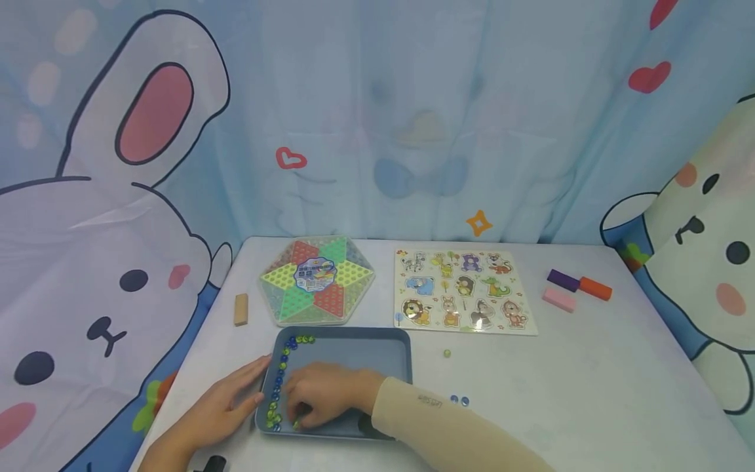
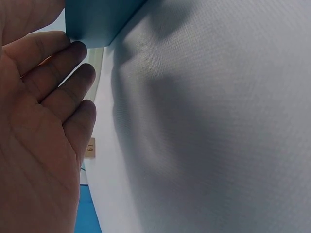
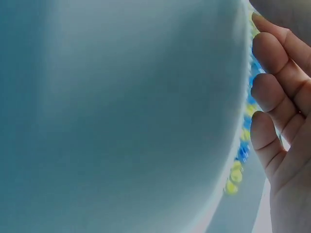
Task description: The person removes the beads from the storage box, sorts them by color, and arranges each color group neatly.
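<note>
The blue-grey tray [image 1: 360, 335] lies at the front of the table, with blue marbles [image 1: 277, 380] and yellow-green marbles [image 1: 305, 339] lined along its left side and upper left corner. At the tray's left wall, my left hand [image 1: 227, 403] rests with its fingers loosely extended; its fingertips touch the tray's outside [image 2: 97, 22] in the left wrist view. My right hand [image 1: 321, 396] reaches down inside the tray, pinching a green marble [image 1: 297, 425] near the lower left. In the right wrist view, the pinching tips of this hand [image 3: 286, 102] are mostly hidden.
Beyond the tray lie a hexagonal Chinese checkers box [image 1: 289, 308] and an animal puzzle board [image 1: 439, 285]. A wooden block [image 1: 240, 309] stands left; purple, orange and pink blocks [image 1: 559, 299] lie right. Loose marbles, one green [image 1: 446, 353] and two blue [image 1: 464, 401], sit right of the tray.
</note>
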{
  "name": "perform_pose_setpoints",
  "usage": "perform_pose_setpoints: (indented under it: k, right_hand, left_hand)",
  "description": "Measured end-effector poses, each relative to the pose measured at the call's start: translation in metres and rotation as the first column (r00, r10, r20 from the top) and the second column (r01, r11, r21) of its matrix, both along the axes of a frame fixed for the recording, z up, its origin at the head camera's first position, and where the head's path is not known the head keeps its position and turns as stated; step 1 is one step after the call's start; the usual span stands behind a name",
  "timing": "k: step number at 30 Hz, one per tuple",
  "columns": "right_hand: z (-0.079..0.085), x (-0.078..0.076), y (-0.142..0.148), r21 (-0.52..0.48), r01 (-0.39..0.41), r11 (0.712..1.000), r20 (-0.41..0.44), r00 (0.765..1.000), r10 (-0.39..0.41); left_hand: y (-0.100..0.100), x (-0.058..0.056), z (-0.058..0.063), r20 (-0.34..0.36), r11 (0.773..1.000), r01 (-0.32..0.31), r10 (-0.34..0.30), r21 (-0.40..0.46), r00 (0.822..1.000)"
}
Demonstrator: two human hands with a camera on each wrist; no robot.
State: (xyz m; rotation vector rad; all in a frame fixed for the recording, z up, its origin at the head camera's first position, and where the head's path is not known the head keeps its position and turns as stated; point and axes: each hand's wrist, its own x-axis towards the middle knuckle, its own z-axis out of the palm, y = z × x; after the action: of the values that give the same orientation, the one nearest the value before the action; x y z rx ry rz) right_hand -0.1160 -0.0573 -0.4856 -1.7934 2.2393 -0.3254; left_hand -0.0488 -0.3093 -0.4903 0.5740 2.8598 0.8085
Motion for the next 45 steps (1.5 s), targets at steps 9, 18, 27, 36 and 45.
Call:
perform_pose_setpoints:
  k: [9,18,27,36,45]
  right_hand:
    - [0.016,-0.013,0.037,-0.13,0.113,0.985,0.07,0.992,-0.105]
    - [0.05,-0.023,0.089,-0.21,0.278,0.937,0.071,0.961,-0.269]
    - [0.058,-0.029,0.139,-0.323,0.399,0.858,0.066,0.914,-0.4]
    - [0.052,-0.035,0.193,-0.404,0.464,0.788,0.028,0.868,-0.497]
    - [0.045,-0.029,0.241,-0.292,0.658,0.694,0.087,0.741,-0.666]
  left_hand:
    - [0.0,0.001,0.0,-0.008,1.0,0.011,-0.011,0.009,1.0]
    - [0.002,-0.001,0.004,-0.015,1.0,0.028,-0.028,0.011,0.999]
    - [-0.002,-0.003,0.0,0.016,1.0,0.008,-0.007,-0.008,1.0]
    - [-0.001,-0.001,0.002,0.017,1.0,0.002,-0.002,-0.01,1.0]
    - [0.002,0.0,0.003,0.018,1.0,0.001,-0.001,-0.015,1.0]
